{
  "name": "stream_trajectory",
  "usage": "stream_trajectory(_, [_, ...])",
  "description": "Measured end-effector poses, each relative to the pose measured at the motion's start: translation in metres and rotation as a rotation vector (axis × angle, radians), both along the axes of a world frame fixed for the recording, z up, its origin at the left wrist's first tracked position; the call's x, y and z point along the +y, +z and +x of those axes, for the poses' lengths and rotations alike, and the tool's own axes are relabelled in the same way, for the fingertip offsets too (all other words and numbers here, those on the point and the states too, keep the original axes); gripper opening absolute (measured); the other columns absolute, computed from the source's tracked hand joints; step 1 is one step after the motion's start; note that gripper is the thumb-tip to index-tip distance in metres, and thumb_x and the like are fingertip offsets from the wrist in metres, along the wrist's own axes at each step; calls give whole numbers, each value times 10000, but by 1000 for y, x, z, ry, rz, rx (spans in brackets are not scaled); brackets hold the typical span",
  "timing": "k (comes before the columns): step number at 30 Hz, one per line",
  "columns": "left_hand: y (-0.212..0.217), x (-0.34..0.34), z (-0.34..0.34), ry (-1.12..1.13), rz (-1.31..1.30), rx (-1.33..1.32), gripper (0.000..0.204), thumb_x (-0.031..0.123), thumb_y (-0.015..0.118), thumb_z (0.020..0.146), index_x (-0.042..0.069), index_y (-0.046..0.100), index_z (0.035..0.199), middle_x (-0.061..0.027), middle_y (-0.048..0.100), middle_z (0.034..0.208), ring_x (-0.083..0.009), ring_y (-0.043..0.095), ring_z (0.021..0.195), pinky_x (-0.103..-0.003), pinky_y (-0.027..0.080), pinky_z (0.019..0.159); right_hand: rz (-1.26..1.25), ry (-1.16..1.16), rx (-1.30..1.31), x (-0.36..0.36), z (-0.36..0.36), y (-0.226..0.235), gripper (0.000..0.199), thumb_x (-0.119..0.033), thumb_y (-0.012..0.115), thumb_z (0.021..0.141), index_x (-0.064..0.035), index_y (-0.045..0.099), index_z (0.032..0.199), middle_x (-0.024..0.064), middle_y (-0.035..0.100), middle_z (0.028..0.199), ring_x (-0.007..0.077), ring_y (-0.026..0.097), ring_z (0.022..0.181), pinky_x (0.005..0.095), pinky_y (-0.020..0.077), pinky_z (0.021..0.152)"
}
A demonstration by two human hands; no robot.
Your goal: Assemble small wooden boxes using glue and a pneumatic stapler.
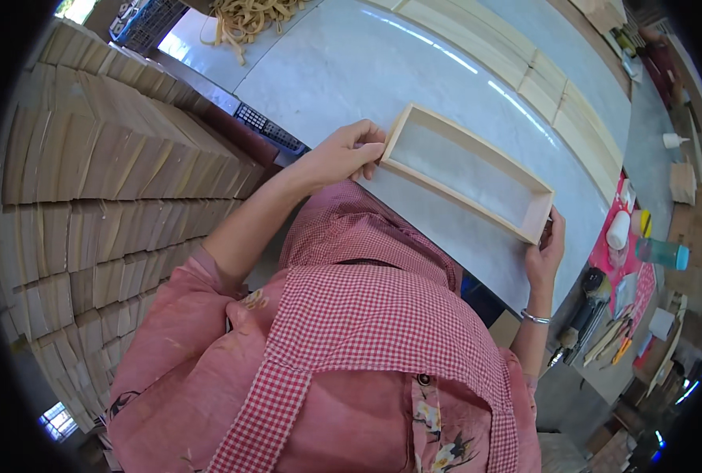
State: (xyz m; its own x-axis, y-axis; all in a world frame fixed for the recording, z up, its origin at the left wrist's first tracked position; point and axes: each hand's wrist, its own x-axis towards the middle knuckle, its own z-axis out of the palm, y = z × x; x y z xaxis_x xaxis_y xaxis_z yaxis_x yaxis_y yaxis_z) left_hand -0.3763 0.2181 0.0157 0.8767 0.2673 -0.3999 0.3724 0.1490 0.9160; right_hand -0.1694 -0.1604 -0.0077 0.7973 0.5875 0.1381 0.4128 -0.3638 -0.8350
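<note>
A long, shallow frame of pale wood (463, 200) lies across the near part of the smooth white tabletop (327, 75). It has four thin walls, and the white surface shows through its middle. My left hand (352, 151) grips its left end, with the fingers curled at the corner. At the opposite end, my right hand (547, 246) is closed round the short right wall, its fingertips partly hidden behind the wood. The frame slants, its left end farther from me than its right.
Stacked wooden boards (122, 158) rise high on my left. A heap of tan bands (244, 20) lies at the far left. Pale wooden strips (517, 59) line the far side. On the right are a white bottle (618, 230), a teal bottle (660, 253) and a black power tool (584, 309).
</note>
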Motion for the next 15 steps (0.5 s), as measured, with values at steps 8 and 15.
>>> stream_trajectory(8, [-13,-2,1,-3,96,-90,105,94,612,952,34,610,1039,-43,613,826,-95,549,661,-187,437,579,19,-21,9,0,0,-4,596,134,532,857,-18,495,1432,107,557,1307,223,590,1101,310,487,973])
stream_trajectory(15, [13,-13,-1,124,-11,-103,93,97,655,948,30,648,1012,-25,608,839,-96,555,729,-203,459,668,69,-61,76,-1,-2,-6,586,138,550,863,-16,503,1426,103,565,1306,214,597,1089,305,493,975])
